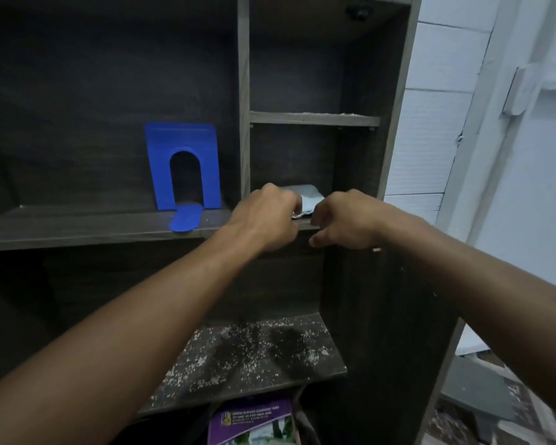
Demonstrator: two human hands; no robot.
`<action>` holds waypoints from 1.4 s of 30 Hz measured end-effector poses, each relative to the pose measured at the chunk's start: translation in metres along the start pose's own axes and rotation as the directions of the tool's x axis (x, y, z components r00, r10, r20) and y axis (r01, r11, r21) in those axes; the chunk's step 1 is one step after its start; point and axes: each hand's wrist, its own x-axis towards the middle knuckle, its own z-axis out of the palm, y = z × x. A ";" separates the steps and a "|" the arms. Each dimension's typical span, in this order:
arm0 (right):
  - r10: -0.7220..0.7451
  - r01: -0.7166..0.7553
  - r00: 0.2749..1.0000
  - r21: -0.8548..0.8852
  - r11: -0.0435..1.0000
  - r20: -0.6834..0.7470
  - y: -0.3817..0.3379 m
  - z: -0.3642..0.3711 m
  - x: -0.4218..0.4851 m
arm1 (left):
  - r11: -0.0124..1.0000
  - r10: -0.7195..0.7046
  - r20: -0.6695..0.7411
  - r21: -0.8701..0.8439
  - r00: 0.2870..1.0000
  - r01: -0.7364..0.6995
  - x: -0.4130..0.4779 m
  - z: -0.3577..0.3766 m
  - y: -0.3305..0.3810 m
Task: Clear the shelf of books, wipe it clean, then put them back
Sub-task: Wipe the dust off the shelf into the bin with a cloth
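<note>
The left hand [267, 216] is pinching the cloth [306, 198] by its near-left edge. The right hand [347, 220] is curling just beside it, hold unclear. The cloth is lying crosswise between and just beyond both, on the shelf [109, 228].

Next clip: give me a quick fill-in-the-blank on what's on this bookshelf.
1. The bookend standing on the shelf is ____ in colour.
2. The left hand grips a light blue cloth lying to the ____ of the bookend.
3. The white-speckled shelf sits ____ the bookend's shelf.
4. The book at the bottom has a ____ cover.
Missing words: blue; right; below; purple.
</note>
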 end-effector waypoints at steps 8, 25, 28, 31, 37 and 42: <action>0.043 -0.044 0.997 -0.017 0.999 -0.072 0.022 -0.009 0.055 | 1.000 -0.026 0.074 -0.006 0.997 0.026 0.049 0.019 -0.008; 0.046 -0.042 0.990 0.034 0.999 -0.130 0.046 0.026 0.082 | 0.998 -0.007 0.134 0.067 0.991 -0.002 0.069 0.056 -0.025; 0.030 -0.028 0.989 0.018 0.999 -0.148 0.045 0.027 0.085 | 0.996 0.005 0.115 0.083 0.993 -0.015 0.067 0.059 -0.025; 0.004 -0.007 0.988 -0.015 1.000 -0.157 0.044 0.028 0.087 | 0.997 0.028 0.094 0.073 0.995 -0.035 0.065 0.060 -0.026; 0.012 -0.010 0.981 0.013 1.000 -0.193 0.050 0.024 0.086 | 0.999 0.055 0.079 -0.007 0.995 -0.054 0.062 0.050 -0.027; -0.031 0.033 0.995 0.026 0.999 -0.099 0.055 0.032 0.082 | 0.997 0.040 0.043 -0.067 0.998 -0.037 0.060 0.043 -0.027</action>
